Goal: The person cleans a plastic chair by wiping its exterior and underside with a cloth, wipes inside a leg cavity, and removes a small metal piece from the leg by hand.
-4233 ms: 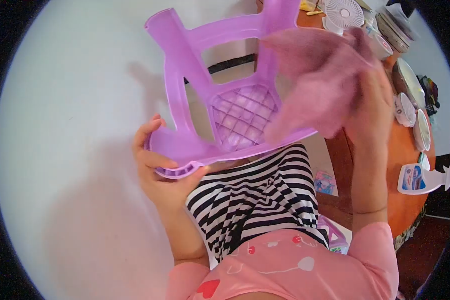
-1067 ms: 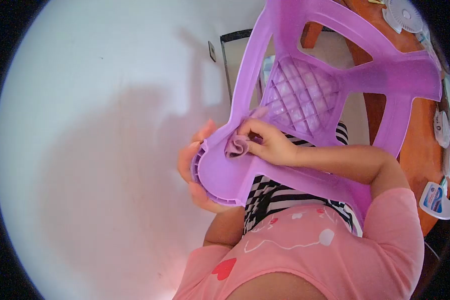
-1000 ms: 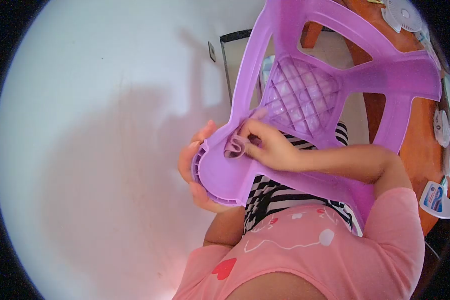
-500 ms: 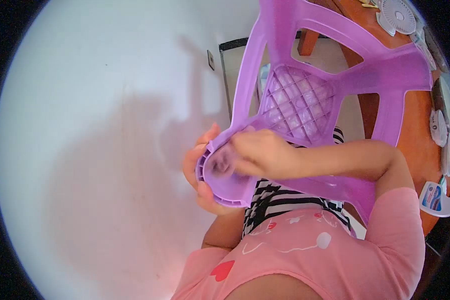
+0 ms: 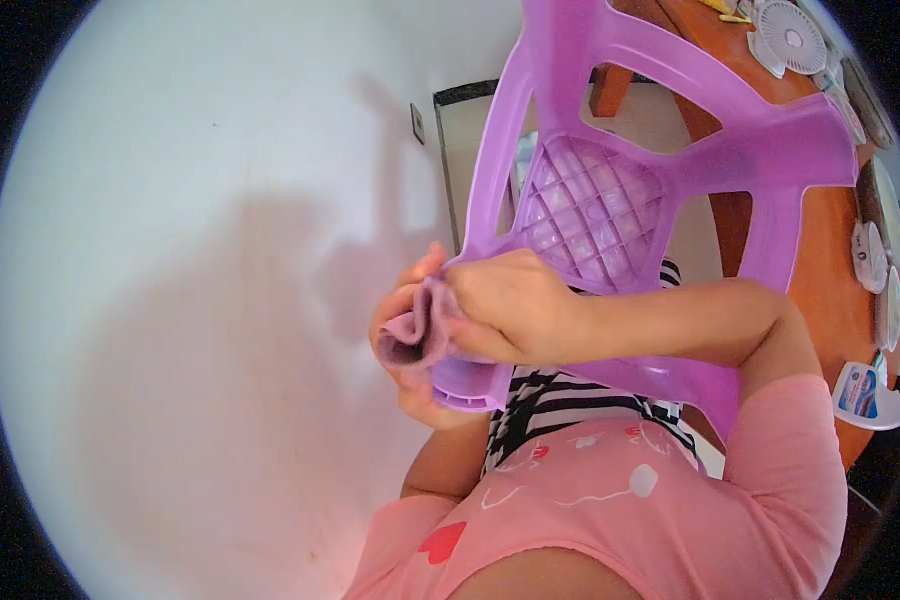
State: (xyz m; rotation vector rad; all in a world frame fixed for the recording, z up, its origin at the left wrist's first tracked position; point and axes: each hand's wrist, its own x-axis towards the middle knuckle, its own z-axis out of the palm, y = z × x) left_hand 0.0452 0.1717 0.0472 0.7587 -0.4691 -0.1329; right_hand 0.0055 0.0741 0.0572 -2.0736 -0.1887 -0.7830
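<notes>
A purple plastic stool (image 5: 630,160) is tipped over in front of me, its latticed seat underside and legs in view. My left hand (image 5: 398,335) wraps around the end of one hollow leg (image 5: 470,385) from the far left side. In my right hand (image 5: 520,305) is a folded, dull mauve cloth (image 5: 420,325), bunched over that leg end. The fingers of my right hand are closed on the cloth, and part of the leg's ribbed rim is hidden behind it.
A pale wall (image 5: 220,300) stands close on the left, with a socket plate (image 5: 417,124). To the right, an orange-brown wooden table (image 5: 830,280) bears a small white fan (image 5: 790,38), a labelled white bottle (image 5: 860,392) and other items.
My right hand and the cloth, blurred inside the hollow leg before, have come out toward its rim, where the cloth's folds now show. My left hand keeps its hold.
</notes>
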